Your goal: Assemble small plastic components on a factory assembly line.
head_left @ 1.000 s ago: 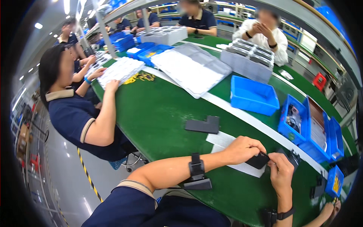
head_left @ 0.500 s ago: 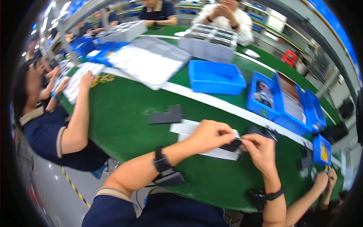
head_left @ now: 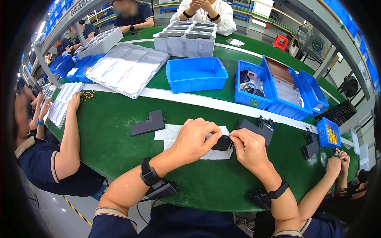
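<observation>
Between my hands, just over a pale sheet (head_left: 166,133) on the green table, is a small flat black case (head_left: 221,144). My left hand (head_left: 195,139) pinches its left part with thumb and index finger. At the case's right end the thumb and fingers of my right hand (head_left: 251,150) are closed together; any small piece in them is too hidden to make out. Left of the sheet lies an L-shaped black block (head_left: 147,124). Behind my right hand rests a black box (head_left: 254,129) with several short black rods at its edge.
Blue bins (head_left: 197,75) stand beyond a white line, near grey trays (head_left: 129,69) and a stacked grey carton (head_left: 184,39). At right are another black piece with rods (head_left: 310,148) and a small blue bin (head_left: 328,133) of yellow parts. Co-workers sit left, right and opposite.
The view has turned, so the table's things appear farther left. Both my hands stay at the black case, which now sits more upright between them.
</observation>
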